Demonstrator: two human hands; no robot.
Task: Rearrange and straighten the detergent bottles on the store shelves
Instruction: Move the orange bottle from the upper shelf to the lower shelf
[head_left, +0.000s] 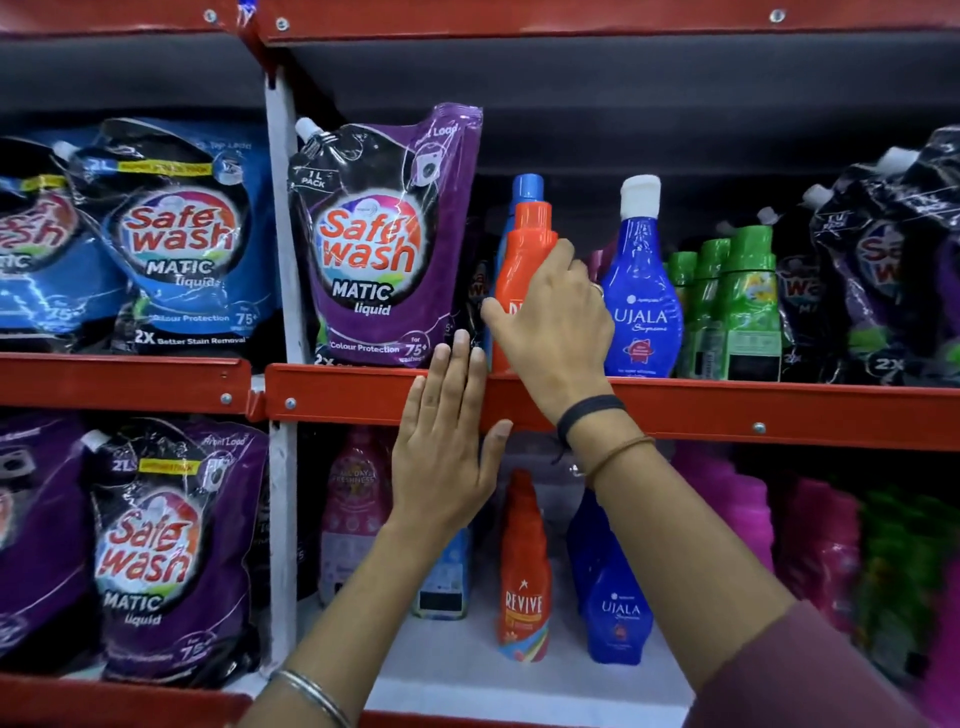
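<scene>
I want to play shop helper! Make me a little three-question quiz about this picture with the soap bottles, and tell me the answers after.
1. True or false: the right hand is wrapped around the orange bottle on the upper shelf.
2. What does the left hand do? A) squeezes a pouch B) lies open and flat against the red shelf edge C) lifts a green bottle
3. Fill in: the blue bottle with the white cap, right of the orange one, reads ____.

Key: 1 true; 2 B; 3 Ujala.
</scene>
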